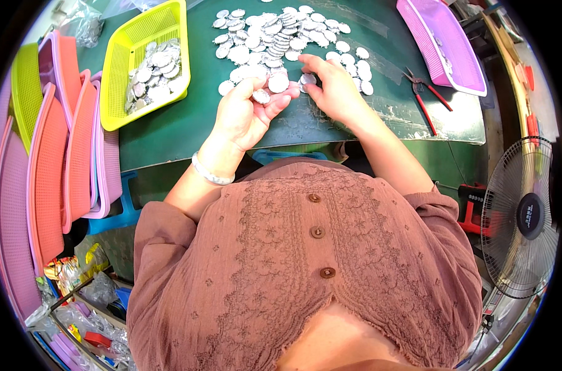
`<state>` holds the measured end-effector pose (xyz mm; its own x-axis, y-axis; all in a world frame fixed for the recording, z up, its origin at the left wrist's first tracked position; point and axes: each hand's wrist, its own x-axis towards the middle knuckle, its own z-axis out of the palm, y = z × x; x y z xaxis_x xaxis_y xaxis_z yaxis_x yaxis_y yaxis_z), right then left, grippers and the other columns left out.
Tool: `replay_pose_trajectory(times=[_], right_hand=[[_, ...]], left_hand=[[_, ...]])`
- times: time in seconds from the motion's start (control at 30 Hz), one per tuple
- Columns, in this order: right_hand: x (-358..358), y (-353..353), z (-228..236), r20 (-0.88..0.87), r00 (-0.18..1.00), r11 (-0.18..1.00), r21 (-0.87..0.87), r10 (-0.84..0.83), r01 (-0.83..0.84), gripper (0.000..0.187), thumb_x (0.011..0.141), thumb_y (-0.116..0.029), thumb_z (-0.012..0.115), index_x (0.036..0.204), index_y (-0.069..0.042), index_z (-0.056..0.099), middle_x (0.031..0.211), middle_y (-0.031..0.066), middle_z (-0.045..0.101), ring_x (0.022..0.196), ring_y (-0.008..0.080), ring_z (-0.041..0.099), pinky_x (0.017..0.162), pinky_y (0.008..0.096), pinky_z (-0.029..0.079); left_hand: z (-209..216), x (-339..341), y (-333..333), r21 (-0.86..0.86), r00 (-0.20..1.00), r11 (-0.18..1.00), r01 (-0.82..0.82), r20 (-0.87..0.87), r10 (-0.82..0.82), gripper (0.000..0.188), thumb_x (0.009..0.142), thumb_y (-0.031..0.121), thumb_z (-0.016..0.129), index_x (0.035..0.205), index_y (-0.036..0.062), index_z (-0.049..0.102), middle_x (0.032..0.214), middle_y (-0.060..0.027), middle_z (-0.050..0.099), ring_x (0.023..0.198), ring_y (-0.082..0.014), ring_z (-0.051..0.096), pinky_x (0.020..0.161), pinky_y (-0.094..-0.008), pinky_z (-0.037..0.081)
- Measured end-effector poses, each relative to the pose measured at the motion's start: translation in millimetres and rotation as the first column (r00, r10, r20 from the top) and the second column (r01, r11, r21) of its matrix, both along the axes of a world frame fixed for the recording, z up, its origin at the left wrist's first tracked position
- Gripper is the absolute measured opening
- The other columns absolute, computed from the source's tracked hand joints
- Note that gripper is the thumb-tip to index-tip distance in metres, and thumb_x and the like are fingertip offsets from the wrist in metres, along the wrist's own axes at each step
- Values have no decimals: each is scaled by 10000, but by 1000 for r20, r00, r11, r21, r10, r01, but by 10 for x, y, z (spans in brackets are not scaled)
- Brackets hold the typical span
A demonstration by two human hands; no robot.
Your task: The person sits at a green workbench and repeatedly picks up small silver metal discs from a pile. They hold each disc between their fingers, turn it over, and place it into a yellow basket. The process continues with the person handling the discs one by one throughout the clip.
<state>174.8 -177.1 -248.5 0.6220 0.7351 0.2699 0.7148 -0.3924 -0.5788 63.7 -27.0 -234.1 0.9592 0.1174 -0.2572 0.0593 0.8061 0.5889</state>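
Palm up, my left hand [247, 114] is closed around a few round silver metal discs. One disc [261, 96] sits by the thumb and another disc [278, 82] rests on the fingers. Just to the right, my right hand [336, 89] has its thumb and index finger closed on a silver disc [307, 79] at the table's surface. Beyond both hands spreads a large loose pile of the same discs [265, 37], some overlapping in rows. A smaller group of discs [362, 65] lies beyond my right hand.
A yellow-green basket [108, 93] with discs stands at the left on the green table [188, 130]. Red-handled pliers [424, 99] and a purple basket [466, 62] with a few pieces lie right. Stacked pink baskets [46, 173] flank me left; a fan [519, 216] stands right.
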Motion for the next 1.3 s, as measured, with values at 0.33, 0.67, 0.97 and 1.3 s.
replay_pose_trajectory(times=[0.33,0.67,0.97,1.3], right_hand=[[6,-43,2,-199,980,993,109,-11,33,487,725,-39,620,1184,-93,465,912,64,607,827,162,549,752,291,444],[-66,-27,60,-318,925,868,496,210,-26,587,691,-28,633,1235,-67,415,980,75,584,849,151,548,768,270,447],[-217,-29,234,-131,961,825,549,245,-136,627,691,1,619,1267,-78,384,1048,97,550,871,163,545,787,286,454],[-255,-83,222,-539,801,807,577,262,124,515,750,13,594,1225,-31,398,790,15,559,726,70,523,683,202,428]], left_hand=[[-6,10,10,-21,1000,1000,10,-11,-10,327,854,110,425,1050,-150,459,928,-254,573,797,-261,623,670,-249,557],[-6,-22,-15,176,987,983,59,-157,-32,184,846,201,533,916,32,559,800,-86,598,672,-149,580,562,-252,478],[50,14,-101,222,986,967,125,-136,-97,96,833,131,565,886,52,562,734,-41,591,583,-99,519,492,-214,405],[71,11,-116,237,992,968,85,-106,-61,122,834,113,556,928,35,559,781,-59,598,607,-103,520,508,-208,410]])
